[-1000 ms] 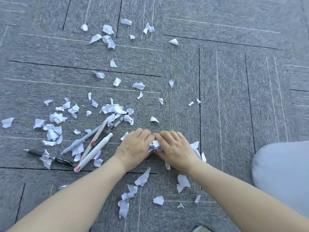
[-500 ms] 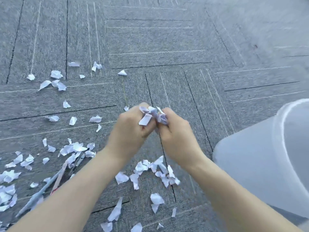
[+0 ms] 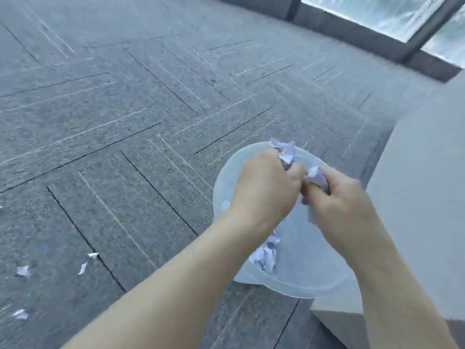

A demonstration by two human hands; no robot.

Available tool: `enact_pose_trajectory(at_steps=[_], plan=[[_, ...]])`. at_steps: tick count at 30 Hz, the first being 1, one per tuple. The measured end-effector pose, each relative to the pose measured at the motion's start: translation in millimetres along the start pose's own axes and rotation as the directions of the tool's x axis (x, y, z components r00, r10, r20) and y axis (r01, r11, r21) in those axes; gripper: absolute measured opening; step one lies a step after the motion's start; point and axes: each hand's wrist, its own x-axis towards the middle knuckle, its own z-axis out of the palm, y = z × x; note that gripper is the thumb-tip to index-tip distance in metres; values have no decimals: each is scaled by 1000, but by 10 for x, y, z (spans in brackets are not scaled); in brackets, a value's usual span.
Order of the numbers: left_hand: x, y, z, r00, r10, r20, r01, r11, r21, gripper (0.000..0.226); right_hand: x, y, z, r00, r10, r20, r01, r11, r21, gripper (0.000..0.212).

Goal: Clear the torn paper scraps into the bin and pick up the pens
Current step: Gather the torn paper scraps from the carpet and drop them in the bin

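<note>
Nearest, stray white torn paper scraps point(image 3: 24, 271) lie on the grey carpet tile floor point(image 3: 105, 127). Beyond, the left hand point(image 3: 264, 187) and right hand point(image 3: 342, 195), touching, fingers curled tight around a bunched wad of scraps point(image 3: 286, 152), hover over the translucent round plastic bin point(image 3: 302, 289). Advisable: part the fingers only within the rim. No pens visible.

Bin mouth crowded from above, open carpet to the left

Both hands, left hand point(image 3: 264, 182) and right hand point(image 3: 342, 197), sit over the translucent bin point(image 3: 302, 290), covering much of its opening. A pale grey block point(image 3: 422, 197) stands just beside the bin on the right. The grey carpet point(image 3: 113, 147) to the left lies bare apart from a few paper scraps point(image 3: 22, 270).
</note>
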Motion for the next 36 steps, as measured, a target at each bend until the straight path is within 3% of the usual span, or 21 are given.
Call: enact_pose_trajectory(at_steps=[2,4,6,9,11,14,16,19,23,26,28,32,34,36], plan=[[22,-7,97,970,-154,189,129,981,142,14,-23,130,-51,981,155,118,-149,987,-63,14],[-8,-13,92,927,-225,300,116,933,341,21,-36,184,-84,948,252,193,-205,950,-234,54],[-49,-26,15,941,-194,278,46,885,464,39,-32,97,-75,972,195,130,-140,928,-346,68],[-157,-49,-269,992,86,89,-113,917,382,33,-41,-191,46,998,-56,31,63,944,-323,47],[-260,-148,-549,971,218,-99,-190,953,238,23,-116,-438,220,967,-254,-29,243,947,-209,26],[-446,-623,-998,913,209,-351,-168,975,144,22,-328,-775,712,880,-475,-27,475,879,28,6],[-643,-1153,-1240,880,86,-467,-22,990,141,21,-498,-880,1223,820,-561,112,543,825,154,7],[-1123,-2072,-1514,807,-133,-576,289,939,188,16,-800,-812,2121,680,-589,437,558,802,213,14],[-2029,-2918,-1792,620,-286,-730,640,723,260,18,-1242,-563,3081,381,-604,700,678,697,232,29],[-2724,-3194,-1915,509,-296,-808,755,605,254,17,-1530,-563,3503,163,-629,760,770,563,300,35],[-3142,-3305,-1938,445,-331,-832,824,515,236,25,-1698,-627,3721,61,-642,765,817,472,331,34],[-3722,-3403,-1918,336,-506,-794,938,251,237,61,-1987,-811,4063,-29,-653,756,884,337,324,33],[-3903,-3454,-1887,329,-528,-783,943,222,247,66,-2109,-914,4206,-108,-666,738,903,245,353,44],[-4014,-3474,-1861,355,-504,-787,933,251,259,54,-2212,-990,4341,-226,-611,759,909,148,389,54]])
